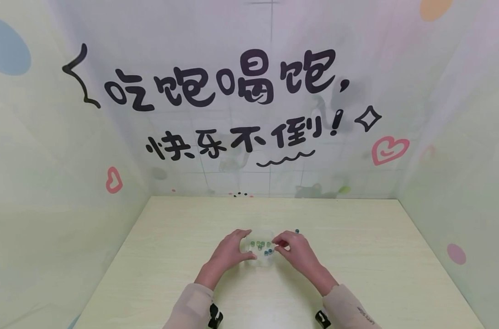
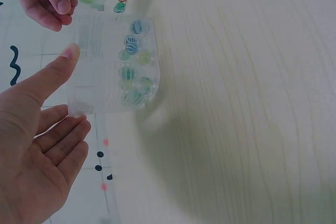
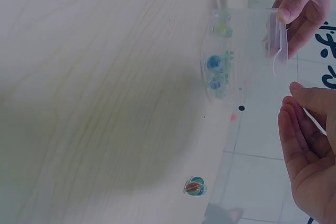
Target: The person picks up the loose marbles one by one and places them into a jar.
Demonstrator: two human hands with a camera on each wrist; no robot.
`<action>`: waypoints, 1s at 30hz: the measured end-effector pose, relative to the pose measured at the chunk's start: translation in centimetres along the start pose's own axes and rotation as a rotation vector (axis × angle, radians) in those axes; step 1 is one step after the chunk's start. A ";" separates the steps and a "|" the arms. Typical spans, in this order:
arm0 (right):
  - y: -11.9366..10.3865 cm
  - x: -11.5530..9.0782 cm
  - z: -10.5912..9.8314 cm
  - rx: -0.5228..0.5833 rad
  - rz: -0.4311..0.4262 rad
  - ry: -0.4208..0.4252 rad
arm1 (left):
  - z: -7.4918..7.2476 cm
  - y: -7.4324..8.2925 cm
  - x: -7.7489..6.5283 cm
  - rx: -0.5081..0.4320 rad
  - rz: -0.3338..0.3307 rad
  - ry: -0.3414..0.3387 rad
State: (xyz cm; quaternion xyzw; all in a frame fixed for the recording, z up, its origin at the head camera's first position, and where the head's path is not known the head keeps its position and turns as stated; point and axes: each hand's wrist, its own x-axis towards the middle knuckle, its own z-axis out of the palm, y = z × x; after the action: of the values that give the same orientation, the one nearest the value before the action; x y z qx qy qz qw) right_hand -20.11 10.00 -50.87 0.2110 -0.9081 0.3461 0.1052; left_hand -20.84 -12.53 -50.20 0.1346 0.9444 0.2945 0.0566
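Observation:
A clear plastic box (image 1: 262, 262) stands on the table with several green and blue glass marbles (image 2: 131, 72) at its bottom. My left hand (image 1: 230, 250) grips it by the rim, thumb on one side and fingers on the other. Near the opposite side of the rim is my right hand (image 3: 313, 140), thumb and fingertips close together; I see nothing between them. Two coloured marbles (image 3: 195, 185) lie outside the box on the table, beyond my right hand, looking like one blue-green spot in the head view.
The pale wood-grain table (image 1: 171, 292) has its far edge against a printed cloth backdrop (image 1: 200, 183). Cloth walls (image 1: 451, 183) also rise on the left and right. A black wrist device (image 1: 215, 316) sits under each sleeve.

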 end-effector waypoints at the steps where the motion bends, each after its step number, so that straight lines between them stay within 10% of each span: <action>1: 0.1 0.0 -0.1 -0.007 0.009 0.000 | 0.0 0.0 0.0 0.001 -0.001 0.000; 30: 4.1 -1.3 -2.8 0.020 0.121 0.085 | -0.1 0.2 -0.1 0.020 -0.004 -0.001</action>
State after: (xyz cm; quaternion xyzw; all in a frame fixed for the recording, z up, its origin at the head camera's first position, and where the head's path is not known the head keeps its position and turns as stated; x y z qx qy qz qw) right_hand -20.75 15.05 -51.64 0.1418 -0.9105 0.3695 0.1201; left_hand -20.71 -12.45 -49.99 0.1335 0.9475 0.2849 0.0565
